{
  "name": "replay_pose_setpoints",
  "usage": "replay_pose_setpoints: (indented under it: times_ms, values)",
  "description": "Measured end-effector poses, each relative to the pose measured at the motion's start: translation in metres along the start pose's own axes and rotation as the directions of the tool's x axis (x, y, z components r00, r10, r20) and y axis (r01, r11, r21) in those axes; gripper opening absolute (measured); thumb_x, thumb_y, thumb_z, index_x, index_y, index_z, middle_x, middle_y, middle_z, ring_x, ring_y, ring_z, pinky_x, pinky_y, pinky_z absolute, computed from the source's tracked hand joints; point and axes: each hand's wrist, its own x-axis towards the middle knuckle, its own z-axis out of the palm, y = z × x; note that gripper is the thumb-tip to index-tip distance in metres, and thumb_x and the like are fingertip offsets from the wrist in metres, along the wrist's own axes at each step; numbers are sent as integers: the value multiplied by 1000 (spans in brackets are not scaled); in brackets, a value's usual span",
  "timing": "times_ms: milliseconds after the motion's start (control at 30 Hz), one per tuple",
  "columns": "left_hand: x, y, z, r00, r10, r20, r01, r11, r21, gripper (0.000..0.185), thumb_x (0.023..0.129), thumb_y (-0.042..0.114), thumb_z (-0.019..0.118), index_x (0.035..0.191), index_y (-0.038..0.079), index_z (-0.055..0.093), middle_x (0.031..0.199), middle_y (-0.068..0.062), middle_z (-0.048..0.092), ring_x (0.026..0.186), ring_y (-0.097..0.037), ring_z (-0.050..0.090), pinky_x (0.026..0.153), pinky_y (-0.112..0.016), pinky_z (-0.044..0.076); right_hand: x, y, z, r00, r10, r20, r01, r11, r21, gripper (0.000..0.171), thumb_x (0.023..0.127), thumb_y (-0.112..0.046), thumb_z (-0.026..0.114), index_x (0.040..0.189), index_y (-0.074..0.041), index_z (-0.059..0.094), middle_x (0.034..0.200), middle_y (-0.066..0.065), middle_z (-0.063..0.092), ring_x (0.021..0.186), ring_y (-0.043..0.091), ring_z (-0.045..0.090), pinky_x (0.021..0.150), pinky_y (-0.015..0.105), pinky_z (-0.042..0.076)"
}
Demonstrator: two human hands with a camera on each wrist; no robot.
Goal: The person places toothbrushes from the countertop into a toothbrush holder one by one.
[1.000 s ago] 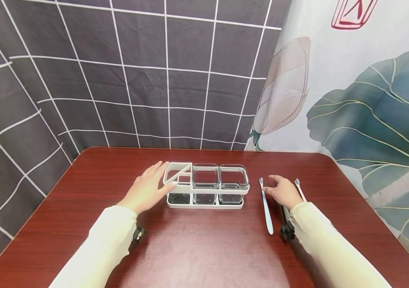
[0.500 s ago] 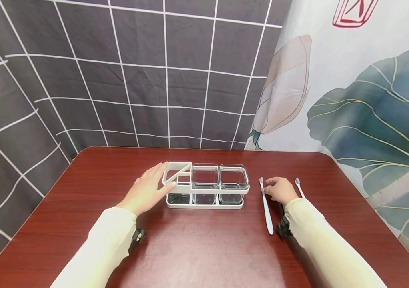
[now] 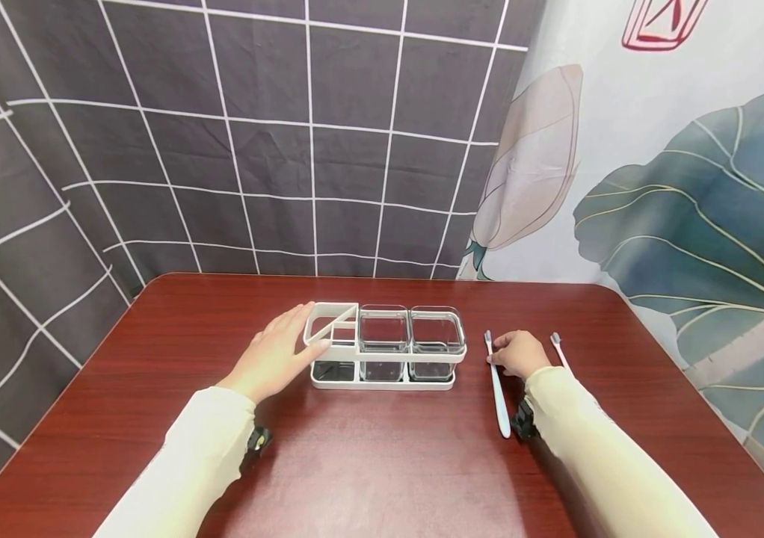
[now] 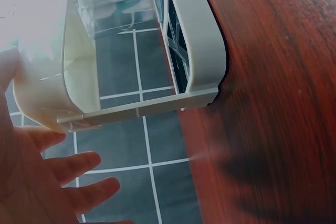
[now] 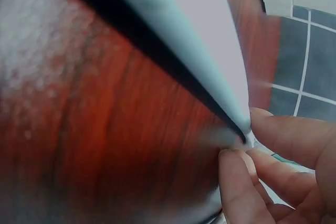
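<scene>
Left hand: your left hand (image 3: 273,357) lies flat against the left end of the white rack (image 3: 382,351), fingers straight, thumb on the rack's near corner. The left wrist view shows the fingers (image 4: 63,166) spread beside the rack's end (image 4: 131,66); the grip is wide and holds nothing.

Right hand: your right hand (image 3: 522,353) sits on the table (image 3: 382,463) just right of the rack, fingers curled down at the head end of the blue toothbrush (image 3: 497,388). In the right wrist view your fingertips (image 5: 236,182) pinch the thin neck of that toothbrush (image 5: 194,51), so the grip is narrow and closed on it.

Blue toothbrush: it lies flat on the table, head toward the wall, handle toward you, between the rack and your right forearm.

Pink toothbrush: a second, pink toothbrush (image 3: 558,348) lies on the far side of your right hand, partly hidden by the sleeve.

Rack: it stands upright at the table's middle, with a divided white compartment (image 3: 331,323) at the left and two clear cups (image 3: 410,332) side by side at the right.

Backdrop: a dark grid-patterned cloth (image 3: 220,134) hangs behind the table, a leaf-print curtain (image 3: 678,187) to the right.
</scene>
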Motion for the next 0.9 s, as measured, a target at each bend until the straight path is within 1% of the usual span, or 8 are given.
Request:
replay_pose_setpoints:
  times_ms: [200, 333, 600, 800, 900]
  values:
    - [0, 0, 0, 1000, 1, -4, -1, 1000, -4, 75, 94, 50, 55, 152, 12, 28, 154, -16, 31, 141, -36, 28, 108, -63, 25, 3, -3, 2, 999, 35, 10, -35, 999, -8, 32, 81, 3, 68, 109, 16, 61, 94, 26, 67, 71, 21, 67, 63, 35, 58]
    - [1, 1, -1, 1000, -1, -1, 1, 1000, -11, 75, 94, 49, 55, 152, 12, 28, 155, -15, 31, 142, -36, 27, 108, -63, 25, 4, -3, 3, 999, 44, 9, -44, 999, 5, 30, 80, 3, 68, 107, 15, 62, 91, 23, 68, 69, 19, 66, 62, 35, 58]
    - [1, 2, 0, 1000, -3, 0, 3, 1000, -22, 76, 93, 50, 56, 152, 11, 29, 154, -15, 32, 141, -36, 29, 108, -63, 25, 4, 1, 6, 997, 74, -7, -73, 996, 49, 31, 82, 2, 66, 110, 15, 61, 98, 27, 65, 71, 20, 66, 62, 34, 58]
    - [0, 2, 0, 1000, -3, -5, 3, 1000, -26, 76, 93, 49, 56, 152, 10, 29, 154, -16, 33, 141, -36, 29, 108, -63, 26, 2, -2, 7, 996, 83, -27, -82, 995, 53, 29, 83, 2, 65, 108, 15, 61, 98, 28, 64, 69, 19, 66, 60, 34, 58]
    - [0, 2, 0, 1000, -8, -4, 7, 1000, -30, 76, 93, 50, 56, 152, 11, 29, 154, -15, 32, 141, -36, 29, 108, -63, 25, 1, -4, 8, 996, 89, -31, -87, 995, 54, 29, 83, 0, 65, 108, 15, 61, 99, 28, 62, 71, 20, 66, 61, 34, 58]
